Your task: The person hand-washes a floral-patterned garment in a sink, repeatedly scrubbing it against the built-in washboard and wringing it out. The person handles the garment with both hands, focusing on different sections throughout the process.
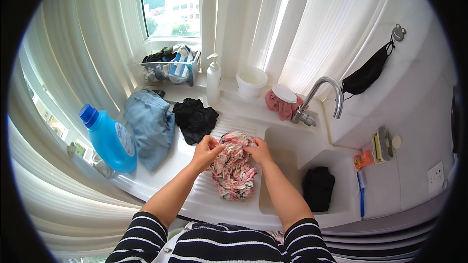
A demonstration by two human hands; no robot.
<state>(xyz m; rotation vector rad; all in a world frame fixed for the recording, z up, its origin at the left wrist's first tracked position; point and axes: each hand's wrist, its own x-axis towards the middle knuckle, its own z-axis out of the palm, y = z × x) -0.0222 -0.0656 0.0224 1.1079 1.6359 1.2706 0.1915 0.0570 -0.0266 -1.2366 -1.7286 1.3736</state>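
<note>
Both my hands grip a crumpled floral garment [234, 175], pink and cream, which lies bunched on the ribbed washboard part of the white sink [195, 199]. My left hand [207, 152] pinches its upper left edge. On the opposite side, my right hand [260, 150] has its fingers closed on the upper right edge. Just beyond my left hand rests a crumpled black cloth [195, 119]. Farther left lies a folded light blue garment [151, 126]. Down in the basin, right of my right forearm, is a dark folded cloth [318, 189].
A blue detergent bottle [112, 139] stands at the left edge. Along the back are a clear bin [187, 73], a pump bottle [213, 80], a white tub [251, 82] and a pink cloth [280, 105] under a white lid [284, 93]. The curved faucet [321, 85] rises over the basin; a blue brush [361, 190] hangs right.
</note>
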